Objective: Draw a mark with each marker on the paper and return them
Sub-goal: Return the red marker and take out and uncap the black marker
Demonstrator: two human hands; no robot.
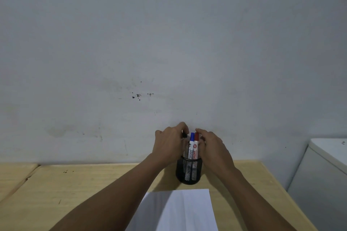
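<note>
A black mesh holder [188, 171] stands on the wooden desk by the wall. A blue-capped marker [191, 141] and a red-capped marker [196, 142] stand upright in it. A black-capped marker [184, 135] pokes up at their left, and my left hand [170, 141] is closed around it. My right hand [212, 146] curls at the red marker's cap; whether it grips it is not clear. A white sheet of paper [180, 210] lies in front of the holder, between my forearms.
The light wooden desk [78, 189] runs along a stained grey wall. A white cabinet [326, 170] stands against the desk's right end. A seam splits the desk top at the far left.
</note>
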